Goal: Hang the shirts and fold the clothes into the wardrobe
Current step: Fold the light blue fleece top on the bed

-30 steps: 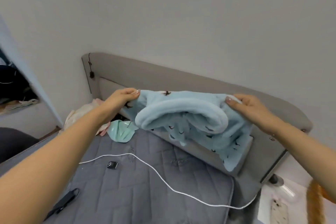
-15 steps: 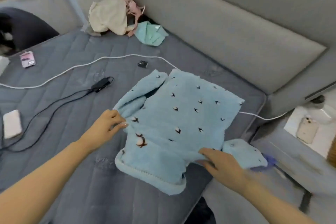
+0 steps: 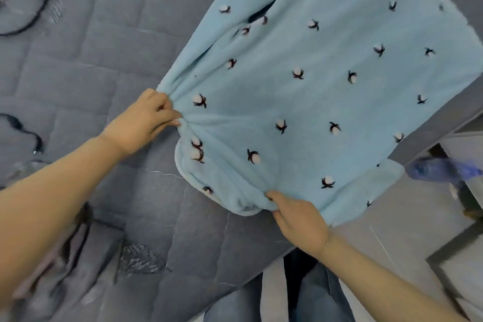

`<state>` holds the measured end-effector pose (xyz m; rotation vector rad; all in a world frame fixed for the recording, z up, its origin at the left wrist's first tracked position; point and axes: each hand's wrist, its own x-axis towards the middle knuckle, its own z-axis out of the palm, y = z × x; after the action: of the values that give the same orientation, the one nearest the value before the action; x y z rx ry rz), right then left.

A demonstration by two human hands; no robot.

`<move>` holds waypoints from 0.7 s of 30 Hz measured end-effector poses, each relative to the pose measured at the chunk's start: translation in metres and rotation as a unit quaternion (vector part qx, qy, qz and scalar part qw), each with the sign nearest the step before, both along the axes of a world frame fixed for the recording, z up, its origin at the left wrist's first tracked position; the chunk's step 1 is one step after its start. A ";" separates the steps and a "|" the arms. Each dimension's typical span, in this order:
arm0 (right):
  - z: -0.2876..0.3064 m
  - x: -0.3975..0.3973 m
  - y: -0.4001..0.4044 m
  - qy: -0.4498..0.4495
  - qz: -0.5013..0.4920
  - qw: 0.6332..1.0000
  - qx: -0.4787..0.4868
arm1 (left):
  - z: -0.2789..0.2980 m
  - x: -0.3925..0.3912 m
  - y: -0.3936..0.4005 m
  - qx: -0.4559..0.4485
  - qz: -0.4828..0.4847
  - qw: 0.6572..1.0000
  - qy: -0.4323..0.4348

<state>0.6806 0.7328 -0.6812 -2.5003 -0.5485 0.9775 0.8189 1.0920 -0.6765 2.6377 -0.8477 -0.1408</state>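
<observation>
Here, a black cable [image 3: 39,0] is seen on the grey quilted mattress [image 3: 86,65]. The light-blue fleece garment [image 3: 313,86], spread flat on the mattress, is pinched at its bunched edge by the left hand [image 3: 146,119], and its lower hem is gripped by the right hand [image 3: 300,222].

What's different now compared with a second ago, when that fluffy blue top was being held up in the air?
The blue fleece top has come down from in front of the headboard and now lies spread flat on the grey mattress. The left hand moved to its left edge and pinches bunched fabric there; the right hand shifted to the near hem and grips it. Both hands have held the top throughout, and the black cable stays on the mattress.
</observation>
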 end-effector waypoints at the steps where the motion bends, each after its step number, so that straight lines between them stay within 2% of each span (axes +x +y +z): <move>1: 0.001 -0.003 0.007 0.003 0.011 1.000 0.016 | 0.002 -0.002 0.011 0.005 -0.008 1.000 -0.013; 4: 0.002 -0.010 0.031 0.006 0.046 0.998 0.041 | 0.011 -0.013 0.041 0.014 -0.007 1.000 -0.025; 6: 0.000 -0.013 0.042 0.016 0.031 0.999 0.037 | 0.010 -0.023 0.041 0.041 0.033 0.998 -0.022; 9: 0.003 -0.015 0.044 0.100 -0.035 0.993 0.044 | 0.008 -0.044 0.006 0.042 0.189 0.978 0.079; 11: 0.010 -0.016 0.037 0.138 -0.064 0.985 0.077 | 0.009 -0.065 -0.023 -0.075 0.327 0.933 0.131; 12: 0.014 -0.017 0.032 0.139 -0.068 0.984 0.093 | 0.011 -0.077 -0.036 -0.164 0.416 0.883 0.141; 13: 0.019 -0.018 0.026 0.129 -0.071 0.983 0.105 | 0.014 -0.090 -0.047 -0.257 0.516 0.803 0.152; 14: 0.024 -0.018 0.021 0.115 -0.077 0.984 0.113 | 0.017 -0.104 -0.059 -0.332 0.618 0.693 0.167; 15: 0.027 -0.016 0.015 0.101 -0.087 0.984 0.120 | 0.019 -0.116 -0.069 -0.393 0.699 0.564 0.196; 16: 0.029 -0.012 0.010 0.091 -0.100 0.983 0.126 | 0.018 -0.126 -0.080 -0.436 0.743 0.443 0.248; 17: 0.030 -0.007 0.005 0.085 -0.113 0.982 0.129 | 0.014 -0.136 -0.087 -0.463 0.748 0.362 0.307; 18: 0.030 0.000 0.000 0.084 -0.121 0.981 0.128 | 0.007 -0.146 -0.095 -0.489 0.728 0.318 0.360; 21: 0.026 0.021 -0.013 0.071 -0.094 0.987 0.109 | -0.007 -0.158 -0.111 -0.623 0.595 0.256 0.438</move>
<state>0.7013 0.7198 -0.6556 -2.2231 -0.3474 0.9581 0.6605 0.9811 -0.6831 0.6086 1.1366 -0.2728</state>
